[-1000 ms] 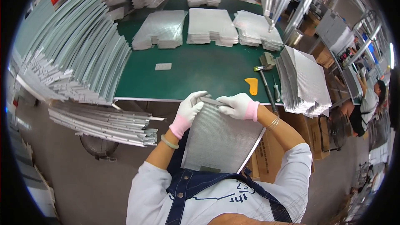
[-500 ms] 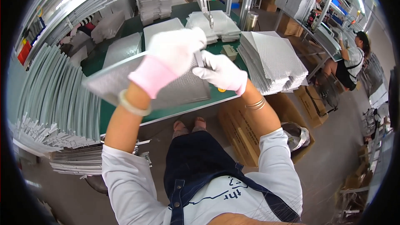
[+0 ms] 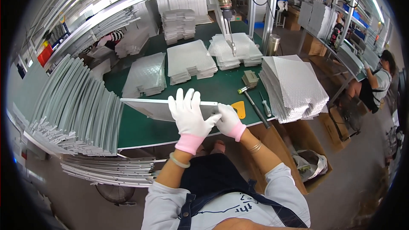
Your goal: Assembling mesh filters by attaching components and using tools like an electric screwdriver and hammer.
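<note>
A mesh panel with a thin white metal frame (image 3: 150,103) stands tilted on edge over the near side of the green table. My left hand (image 3: 187,113), in a white glove with a pink cuff, lies against the frame with its fingers spread and stretched out. At the panel's right corner, my right hand (image 3: 229,119), gloved the same way, has its fingers closed around the frame end. The thumbs nearly meet there. Whether a small piece is also between the right fingers is hidden.
Right of my hands lie a yellow scraper (image 3: 239,110), a hammer (image 3: 254,107) and a screwdriver (image 3: 266,104). Mesh sheet stacks (image 3: 294,87) stand around the table (image 3: 140,134). A power driver (image 3: 224,0) hangs above. White frames (image 3: 76,106) crowd the left; cardboard boxes (image 3: 272,149) sit below right.
Both hands have come down toward the table's near edge with the panel, now tipped more edge-up. My left hand has opened from its closed hold; the grey strip between my hands no longer shows.
</note>
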{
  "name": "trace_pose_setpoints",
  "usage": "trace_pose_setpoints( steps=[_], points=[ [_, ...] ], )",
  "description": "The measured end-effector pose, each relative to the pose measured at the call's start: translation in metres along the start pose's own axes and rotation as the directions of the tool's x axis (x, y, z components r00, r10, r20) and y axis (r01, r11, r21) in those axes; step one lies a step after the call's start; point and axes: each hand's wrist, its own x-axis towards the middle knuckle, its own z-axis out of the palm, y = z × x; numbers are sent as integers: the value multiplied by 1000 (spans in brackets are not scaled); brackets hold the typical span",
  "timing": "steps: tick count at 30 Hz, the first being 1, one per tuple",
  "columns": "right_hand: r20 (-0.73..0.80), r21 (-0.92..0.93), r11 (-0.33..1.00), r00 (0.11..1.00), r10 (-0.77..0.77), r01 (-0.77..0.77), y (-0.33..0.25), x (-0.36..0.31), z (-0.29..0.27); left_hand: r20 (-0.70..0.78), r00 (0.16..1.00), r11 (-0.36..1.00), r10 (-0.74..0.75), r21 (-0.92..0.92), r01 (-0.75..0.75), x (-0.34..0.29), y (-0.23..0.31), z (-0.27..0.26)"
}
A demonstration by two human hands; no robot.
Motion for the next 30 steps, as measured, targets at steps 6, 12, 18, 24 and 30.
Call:
trace_pose_setpoints(
  steps=[6,12,18,24,30],
  points=[
    [253,158,986,963,-91,51,26,1,-14,-99,989,994,-107,-36,104,3,2,15],
    [-236,-670,499,795,559,-550,143,7,-20,-79,989,992,-128,-33,125,5,8,10],
    [-128,-696,506,782,610,-509,186,-5,1,-119,989,994,-90,-74,82,11,6,19],
    [34,918,321,855,517,-231,23,-27,-32,-144,986,995,-81,-63,73,14,-9,27],
    [121,951,180,837,533,-252,-32,-33,2,-140,989,995,-44,-96,31,18,-7,31]
  ],
)
